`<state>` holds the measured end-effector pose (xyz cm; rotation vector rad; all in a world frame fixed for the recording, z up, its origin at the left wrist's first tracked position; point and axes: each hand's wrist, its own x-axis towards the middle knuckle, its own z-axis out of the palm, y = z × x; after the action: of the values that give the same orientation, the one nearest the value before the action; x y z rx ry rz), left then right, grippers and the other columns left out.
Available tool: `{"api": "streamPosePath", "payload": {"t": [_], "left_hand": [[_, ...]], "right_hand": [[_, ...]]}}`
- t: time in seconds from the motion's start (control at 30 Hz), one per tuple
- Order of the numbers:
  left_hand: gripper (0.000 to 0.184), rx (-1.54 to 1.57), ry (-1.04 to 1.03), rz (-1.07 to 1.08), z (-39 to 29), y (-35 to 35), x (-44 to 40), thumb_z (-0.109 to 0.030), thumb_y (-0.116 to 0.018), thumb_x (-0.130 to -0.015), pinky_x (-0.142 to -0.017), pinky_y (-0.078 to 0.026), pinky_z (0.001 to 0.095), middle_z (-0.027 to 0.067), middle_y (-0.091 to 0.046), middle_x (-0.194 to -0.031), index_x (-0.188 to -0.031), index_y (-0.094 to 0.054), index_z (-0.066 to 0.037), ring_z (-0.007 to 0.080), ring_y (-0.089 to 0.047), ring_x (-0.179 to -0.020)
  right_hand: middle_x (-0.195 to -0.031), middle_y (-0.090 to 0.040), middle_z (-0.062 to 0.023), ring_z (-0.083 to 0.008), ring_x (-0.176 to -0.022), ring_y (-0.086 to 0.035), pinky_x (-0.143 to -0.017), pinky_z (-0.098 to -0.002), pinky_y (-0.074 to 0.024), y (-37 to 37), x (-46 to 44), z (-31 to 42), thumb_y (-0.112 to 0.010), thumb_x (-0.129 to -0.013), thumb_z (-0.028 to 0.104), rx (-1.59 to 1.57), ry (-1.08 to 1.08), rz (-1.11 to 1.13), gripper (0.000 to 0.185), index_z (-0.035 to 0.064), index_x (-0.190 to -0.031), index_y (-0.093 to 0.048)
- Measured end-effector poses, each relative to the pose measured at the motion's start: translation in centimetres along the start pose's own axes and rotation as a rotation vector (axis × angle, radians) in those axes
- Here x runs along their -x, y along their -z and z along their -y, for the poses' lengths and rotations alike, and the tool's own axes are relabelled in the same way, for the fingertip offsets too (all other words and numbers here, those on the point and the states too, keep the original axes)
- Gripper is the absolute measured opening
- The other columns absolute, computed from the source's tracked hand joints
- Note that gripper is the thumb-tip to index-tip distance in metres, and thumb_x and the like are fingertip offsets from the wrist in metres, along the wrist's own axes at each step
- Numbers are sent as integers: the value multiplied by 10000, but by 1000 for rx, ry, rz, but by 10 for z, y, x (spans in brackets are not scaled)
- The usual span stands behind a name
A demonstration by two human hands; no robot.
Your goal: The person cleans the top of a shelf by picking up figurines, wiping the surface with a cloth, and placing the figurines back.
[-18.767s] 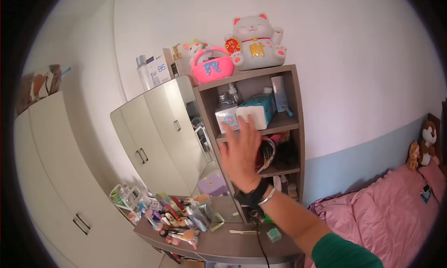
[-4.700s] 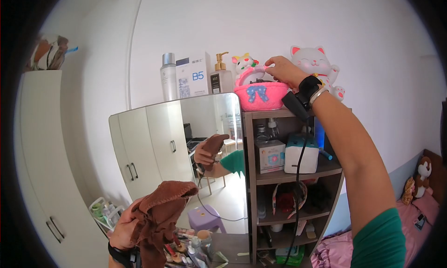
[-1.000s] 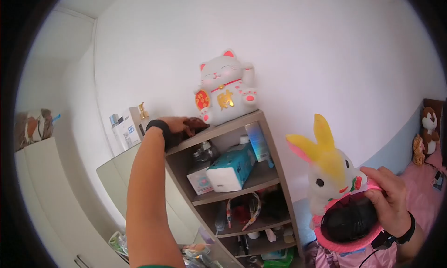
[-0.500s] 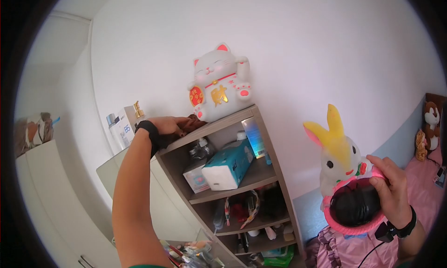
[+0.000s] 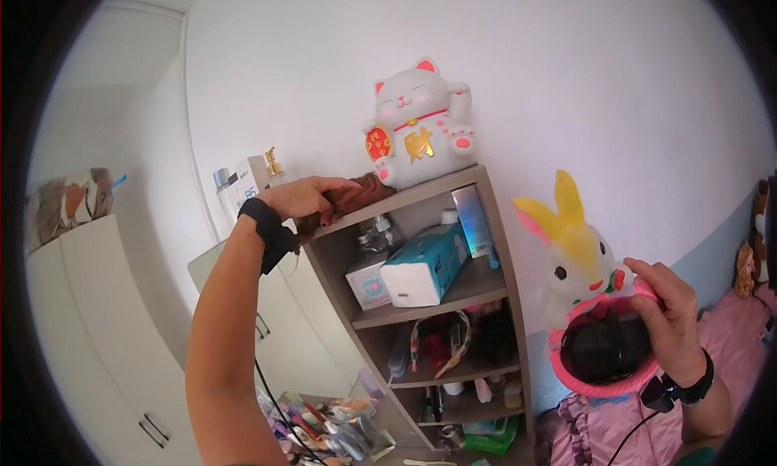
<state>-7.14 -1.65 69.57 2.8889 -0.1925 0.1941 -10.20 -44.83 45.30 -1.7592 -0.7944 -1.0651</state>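
My left hand (image 5: 306, 197) is closed on a brown cloth (image 5: 366, 192), pressing it onto the top board of a wooden shelf unit (image 5: 414, 197). Part of the cloth bunches up beside the base of a white lucky cat figure (image 5: 421, 134), which stands upright on that board. Off to the right, my right hand (image 5: 673, 324) grips the rim of a rabbit figure (image 5: 576, 264) with yellow ears and a pink-edged round opening. Thumb and fingers pinch that rim, and something dark and shiny fills the opening. The rabbit is held in the air, slightly tilted.
A blue tissue pack (image 5: 429, 268) and boxes sit on the upper shelf, with hairbands (image 5: 441, 345) below. Bottles and a box (image 5: 243, 179) stand left of the shelf. Cosmetics (image 5: 332, 425) crowd a surface below. A bed with pink bedding (image 5: 728, 328) lies at right.
The view has shifted, so the shelf and cat appear farther right and higher. My left hand has slid a little left along the top, showing more cloth. My right hand still holds the rabbit.
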Motion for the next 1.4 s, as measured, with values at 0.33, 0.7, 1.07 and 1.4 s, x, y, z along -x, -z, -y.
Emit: {"api": "streamPosePath", "payload": {"t": [0.33, 0.7, 1.07, 1.4], "left_hand": [[647, 224, -40, -47, -28, -7, 51, 45, -443, -645, -623, -489, 267, 87, -627, -907, -1281, -527, -36, 145, -586, -720], [546, 525, -101, -302, -7, 17, 121, 38, -412, -724, -676, -445, 192, 45, -607, -1017, -1259, -518, 11, 90, -560, -846], [370, 1084, -212, -366, 32, -15, 63, -156, -457, -930, -951, -444, 327, 81, -563, -1222, -1278, -498, -40, 199, -547, -1087], [405, 974, -126, -483, 2, -35, 54, -301, -467, -937, -903, -461, 335, 89, -579, -1200, -1255, -507, -53, 223, -559, -1054]], "right_hand": [[-698, -432, -85, -186, -629, -434, -593, -284, -362, -4, 4, 7, -587, -769, -18, -26, -1, 45, 371, -2, -1140, -589], [-700, -451, -97, -195, -636, -453, -599, -290, -369, 3, 6, 9, -587, -776, -10, -5, 24, 39, 360, -5, -1136, -588], [-719, -458, -91, -185, -643, -453, -610, -281, -378, 7, 14, 8, -598, -795, 15, 18, -20, 39, 345, -18, -1138, -586], [-721, -454, -83, -169, -650, -451, -608, -277, -374, 7, 14, 8, -594, -825, 59, 31, -46, 41, 325, -27, -1138, -586]]}}
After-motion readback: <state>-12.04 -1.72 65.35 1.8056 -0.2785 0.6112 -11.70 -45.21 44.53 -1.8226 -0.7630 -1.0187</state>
